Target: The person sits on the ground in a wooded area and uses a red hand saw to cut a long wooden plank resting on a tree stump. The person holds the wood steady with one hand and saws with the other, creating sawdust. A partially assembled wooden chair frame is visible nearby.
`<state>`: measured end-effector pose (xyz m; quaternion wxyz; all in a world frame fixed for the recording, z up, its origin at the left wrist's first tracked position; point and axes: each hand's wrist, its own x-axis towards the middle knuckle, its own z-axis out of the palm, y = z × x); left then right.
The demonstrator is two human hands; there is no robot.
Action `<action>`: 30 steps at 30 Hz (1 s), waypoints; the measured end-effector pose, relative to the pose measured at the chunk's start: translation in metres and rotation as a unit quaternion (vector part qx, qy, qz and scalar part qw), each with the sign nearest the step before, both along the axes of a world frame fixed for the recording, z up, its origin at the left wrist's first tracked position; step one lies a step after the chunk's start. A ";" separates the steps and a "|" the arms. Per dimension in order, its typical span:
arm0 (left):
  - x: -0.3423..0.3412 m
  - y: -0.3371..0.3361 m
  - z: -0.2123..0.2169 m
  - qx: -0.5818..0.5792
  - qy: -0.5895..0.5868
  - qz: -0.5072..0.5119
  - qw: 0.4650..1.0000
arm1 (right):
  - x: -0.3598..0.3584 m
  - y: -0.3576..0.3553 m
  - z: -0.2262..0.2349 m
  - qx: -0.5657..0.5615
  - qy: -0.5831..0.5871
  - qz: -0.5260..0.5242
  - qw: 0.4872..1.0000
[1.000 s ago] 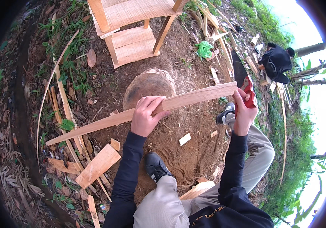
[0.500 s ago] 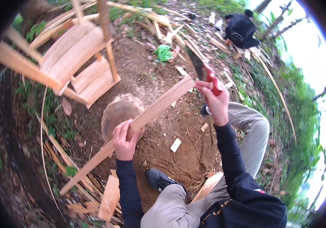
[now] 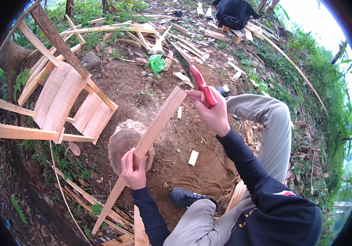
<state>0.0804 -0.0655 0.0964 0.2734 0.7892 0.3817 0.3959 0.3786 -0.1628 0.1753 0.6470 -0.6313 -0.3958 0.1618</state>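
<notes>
Holding a wooden strip (image 3: 161, 121) and a red-handled saw (image 3: 197, 76), one in each hand.
At left, a wooden frame (image 3: 57, 96) with plank shelves rests on the ground (image 3: 165, 180); next comes the round stump (image 3: 119, 148), its right edge crossed by the strip, which the left hand (image 3: 134, 171) grips near its middle; a green bag (image 3: 156, 63) lies farther off; the right hand (image 3: 213, 112) is closed around the saw's handle, fingertips (image 3: 193, 94) just beside the strip's upper end.
</notes>
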 end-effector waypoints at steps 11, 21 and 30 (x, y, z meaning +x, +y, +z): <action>-0.002 0.002 -0.002 0.013 0.010 -0.001 1.000 | -0.011 0.009 0.001 0.063 0.077 -0.039 0.994; 0.000 0.001 -0.005 0.019 0.013 0.006 1.000 | -0.023 0.034 0.001 0.047 0.085 -0.182 0.979; -0.002 0.033 0.026 -0.178 -0.031 -0.078 0.980 | -0.013 0.039 -0.003 0.068 0.061 -0.147 0.985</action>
